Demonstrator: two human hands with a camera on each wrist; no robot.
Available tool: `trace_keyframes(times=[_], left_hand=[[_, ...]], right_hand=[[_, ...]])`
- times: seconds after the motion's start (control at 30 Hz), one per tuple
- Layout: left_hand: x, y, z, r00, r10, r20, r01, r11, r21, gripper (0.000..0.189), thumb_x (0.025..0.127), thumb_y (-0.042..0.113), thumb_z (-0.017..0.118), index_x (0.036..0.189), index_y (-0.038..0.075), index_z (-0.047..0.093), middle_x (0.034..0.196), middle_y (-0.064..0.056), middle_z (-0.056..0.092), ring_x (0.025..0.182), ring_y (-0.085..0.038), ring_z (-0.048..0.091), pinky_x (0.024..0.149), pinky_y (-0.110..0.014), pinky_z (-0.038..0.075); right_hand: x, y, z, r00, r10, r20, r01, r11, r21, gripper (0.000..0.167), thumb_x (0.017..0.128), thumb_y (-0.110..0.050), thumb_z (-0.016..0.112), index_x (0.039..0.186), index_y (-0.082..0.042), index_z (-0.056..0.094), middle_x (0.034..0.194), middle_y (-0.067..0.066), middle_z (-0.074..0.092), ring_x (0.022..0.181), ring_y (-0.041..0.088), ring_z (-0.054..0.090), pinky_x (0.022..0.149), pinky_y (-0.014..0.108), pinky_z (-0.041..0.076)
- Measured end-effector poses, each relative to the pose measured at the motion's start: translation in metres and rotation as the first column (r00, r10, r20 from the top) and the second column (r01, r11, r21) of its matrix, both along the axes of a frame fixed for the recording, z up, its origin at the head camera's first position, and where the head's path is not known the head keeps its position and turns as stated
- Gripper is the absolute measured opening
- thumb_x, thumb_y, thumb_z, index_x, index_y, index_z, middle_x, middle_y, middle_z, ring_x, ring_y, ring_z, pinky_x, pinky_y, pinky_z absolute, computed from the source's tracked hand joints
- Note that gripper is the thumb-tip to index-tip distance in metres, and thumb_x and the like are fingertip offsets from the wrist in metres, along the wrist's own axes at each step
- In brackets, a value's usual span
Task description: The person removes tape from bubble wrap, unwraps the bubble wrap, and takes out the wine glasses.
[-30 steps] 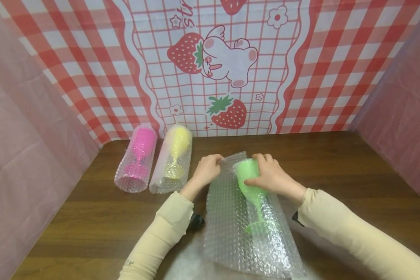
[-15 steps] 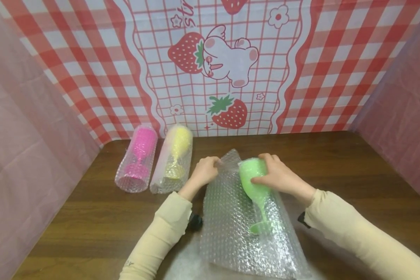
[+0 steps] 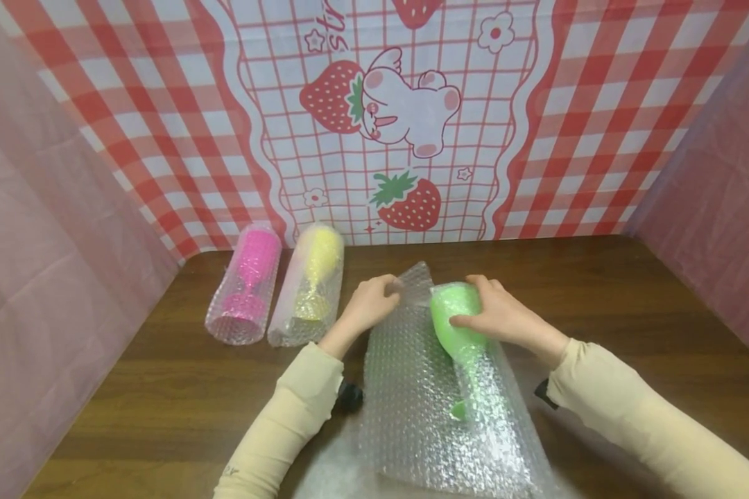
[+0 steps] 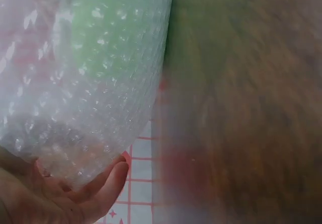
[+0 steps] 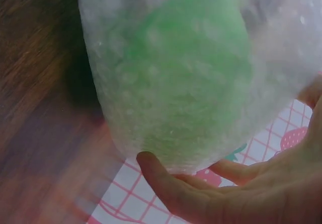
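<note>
The right hand (image 3: 505, 315) grips the cup end of the green goblet (image 3: 458, 339), with bubble wrap (image 3: 406, 395) around part of it. From that grip, the goblet's long way runs back toward the person, foot end closest. The left hand (image 3: 369, 303) is farther from the goblet, left of the grip, pinching the bubble wrap's far end. Farther left are a wrapped yellow goblet (image 3: 322, 253), then a wrapped pink goblet (image 3: 255, 256).
</note>
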State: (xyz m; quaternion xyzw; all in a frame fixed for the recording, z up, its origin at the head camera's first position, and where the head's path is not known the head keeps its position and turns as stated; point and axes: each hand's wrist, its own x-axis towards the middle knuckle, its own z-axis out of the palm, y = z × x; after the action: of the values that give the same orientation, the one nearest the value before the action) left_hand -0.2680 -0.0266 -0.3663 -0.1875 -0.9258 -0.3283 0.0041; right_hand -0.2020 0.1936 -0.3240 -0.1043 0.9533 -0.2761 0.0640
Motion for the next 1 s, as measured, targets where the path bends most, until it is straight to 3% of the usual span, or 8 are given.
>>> trace_keyframes(times=[0.1, 0.2, 0.53, 0.7, 0.8, 1.0], left_hand=[[0.0, 0.002, 0.003, 1.0, -0.003, -0.018, 0.004, 0.999, 0.041, 0.025, 0.088, 0.018, 0.053, 0.109, 0.011, 0.064, 0.112, -0.006, 0.064, 0.103, -0.023, 0.059, 0.085, -0.039, 0.049], [0.0, 0.003, 0.006, 1.0, 0.006, -0.029, -0.005, 0.998, 0.061, 0.023, 0.089, 0.024, 0.053, 0.105, 0.012, 0.066, 0.108, -0.005, 0.066, 0.1, -0.023, 0.061, 0.084, -0.038, 0.049], [0.002, 0.004, 0.003, 0.997, 0.058, -0.046, -0.053, 0.994, 0.095, 0.024, 0.089, 0.03, 0.054, 0.099, 0.013, 0.068, 0.1, -0.003, 0.068, 0.083, -0.018, 0.062, 0.075, -0.034, 0.05], [0.0, 0.002, 0.001, 0.994, 0.094, -0.054, -0.088, 0.991, 0.102, 0.024, 0.089, 0.029, 0.053, 0.101, 0.014, 0.067, 0.09, -0.002, 0.068, 0.057, -0.012, 0.047, 0.058, -0.028, 0.046], [0.0, 0.0, 0.0, 0.992, 0.108, -0.059, -0.101, 0.988, 0.118, 0.024, 0.089, 0.028, 0.052, 0.1, 0.013, 0.067, 0.082, -0.002, 0.067, 0.049, -0.009, 0.04, 0.052, -0.025, 0.042], [-0.001, -0.003, 0.001, 0.988, 0.142, -0.061, -0.133, 0.982, 0.136, 0.023, 0.09, 0.025, 0.052, 0.099, 0.01, 0.067, 0.076, -0.004, 0.066, 0.051, -0.011, 0.045, 0.052, -0.025, 0.044]], right_hand=[[0.0, -0.002, 0.001, 0.999, -0.025, 0.027, 0.024, 0.999, 0.021, 0.096, 0.075, -0.061, 0.058, 0.138, 0.003, 0.023, 0.133, 0.032, 0.031, 0.116, 0.043, 0.043, 0.088, 0.056, 0.041], [-0.001, -0.005, 0.001, 0.998, -0.049, 0.033, 0.048, 0.998, 0.032, 0.099, 0.073, -0.069, 0.055, 0.137, 0.001, 0.026, 0.133, 0.03, 0.032, 0.113, 0.043, 0.045, 0.085, 0.056, 0.043], [-0.007, -0.004, -0.001, 0.998, -0.048, -0.041, 0.05, 0.997, 0.053, 0.076, 0.082, -0.052, 0.056, 0.129, 0.005, 0.037, 0.124, 0.028, 0.045, 0.111, 0.044, 0.046, 0.085, 0.056, 0.042], [-0.008, -0.002, -0.001, 0.997, -0.057, -0.05, 0.059, 0.997, 0.041, 0.069, 0.088, -0.048, 0.049, 0.129, 0.006, 0.037, 0.126, 0.029, 0.045, 0.115, 0.044, 0.044, 0.089, 0.056, 0.04], [-0.007, 0.0, -0.002, 0.997, -0.059, -0.045, 0.06, 0.998, 0.036, 0.067, 0.09, -0.047, 0.046, 0.13, 0.006, 0.035, 0.129, 0.029, 0.044, 0.117, 0.044, 0.043, 0.091, 0.057, 0.039], [-0.006, 0.005, -0.001, 0.998, -0.067, -0.01, 0.068, 0.998, 0.019, 0.068, 0.092, -0.049, 0.04, 0.133, 0.005, 0.032, 0.131, 0.029, 0.042, 0.116, 0.044, 0.044, 0.089, 0.056, 0.04]])
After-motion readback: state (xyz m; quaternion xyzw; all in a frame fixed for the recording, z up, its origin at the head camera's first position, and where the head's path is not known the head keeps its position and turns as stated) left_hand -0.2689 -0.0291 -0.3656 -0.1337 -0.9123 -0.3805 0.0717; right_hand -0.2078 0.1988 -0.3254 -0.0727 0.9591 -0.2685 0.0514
